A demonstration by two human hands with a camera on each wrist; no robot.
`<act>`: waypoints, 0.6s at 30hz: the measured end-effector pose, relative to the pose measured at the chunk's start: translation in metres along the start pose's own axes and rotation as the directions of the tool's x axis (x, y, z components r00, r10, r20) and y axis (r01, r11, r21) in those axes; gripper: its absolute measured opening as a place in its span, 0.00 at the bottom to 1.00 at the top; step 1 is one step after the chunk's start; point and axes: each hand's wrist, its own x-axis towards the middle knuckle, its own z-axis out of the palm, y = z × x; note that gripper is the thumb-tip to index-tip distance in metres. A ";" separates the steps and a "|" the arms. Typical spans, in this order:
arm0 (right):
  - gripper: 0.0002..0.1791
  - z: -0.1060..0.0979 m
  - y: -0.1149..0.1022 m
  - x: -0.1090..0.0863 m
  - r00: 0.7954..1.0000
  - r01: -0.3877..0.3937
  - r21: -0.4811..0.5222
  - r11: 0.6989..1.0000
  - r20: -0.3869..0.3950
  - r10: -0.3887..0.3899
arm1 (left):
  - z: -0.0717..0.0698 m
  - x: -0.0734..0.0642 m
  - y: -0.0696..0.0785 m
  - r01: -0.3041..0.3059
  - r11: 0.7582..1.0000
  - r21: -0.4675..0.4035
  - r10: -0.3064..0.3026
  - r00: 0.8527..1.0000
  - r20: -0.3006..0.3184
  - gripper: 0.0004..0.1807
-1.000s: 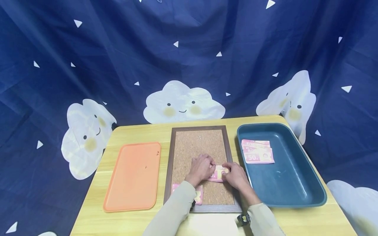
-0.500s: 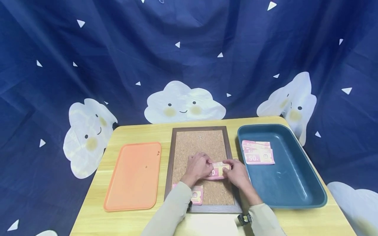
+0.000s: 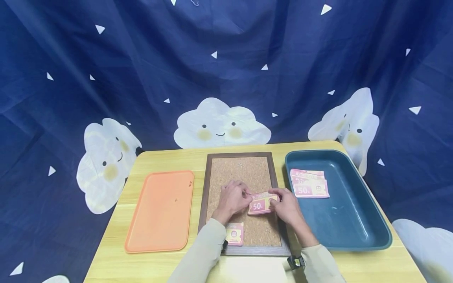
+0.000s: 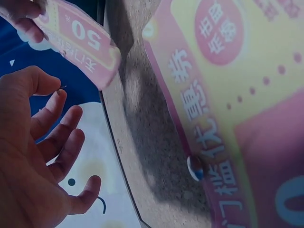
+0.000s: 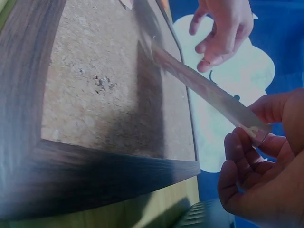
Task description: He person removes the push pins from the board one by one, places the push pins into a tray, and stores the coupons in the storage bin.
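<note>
My right hand pinches the right end of a pink-and-yellow paper coupon marked 50, tilted above the framed corkboard. Seen almost edge-on in the right wrist view, the coupon slants from the fingers toward the board. My left hand is beside the coupon's left end. In the left wrist view its thumb and index finger pinch a tiny thumbtack, its thin point showing. Another coupon lies at the board's lower left, partly behind my left sleeve; a shiny tack head sits at its edge.
To the right stands a dark teal bin with several overlapping coupons inside. An orange tray with a few tiny dark pieces near its upper right lies on the left. The wooden table meets a blue cloud-printed curtain.
My left hand has drawn left and slightly up, uncovering the 50 on the held coupon. My right hand has lifted and tilted the coupon a little, shifting slightly right.
</note>
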 end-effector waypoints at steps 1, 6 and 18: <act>0.18 -0.001 -0.001 0.000 1.000 -0.001 0.004 1.000 0.001 0.001 | 0.000 0.000 -0.001 0.005 1.000 -0.004 -0.005 1.000 -0.001 0.09; 0.18 -0.006 -0.004 -0.001 1.000 -0.003 0.004 1.000 0.004 0.003 | -0.002 -0.002 -0.005 0.025 1.000 -0.017 -0.025 1.000 -0.008 0.10; 0.19 -0.017 -0.017 -0.004 0.998 0.060 0.000 0.998 -0.023 -0.060 | -0.010 -0.004 -0.017 0.050 0.997 -0.058 -0.054 0.996 -0.066 0.09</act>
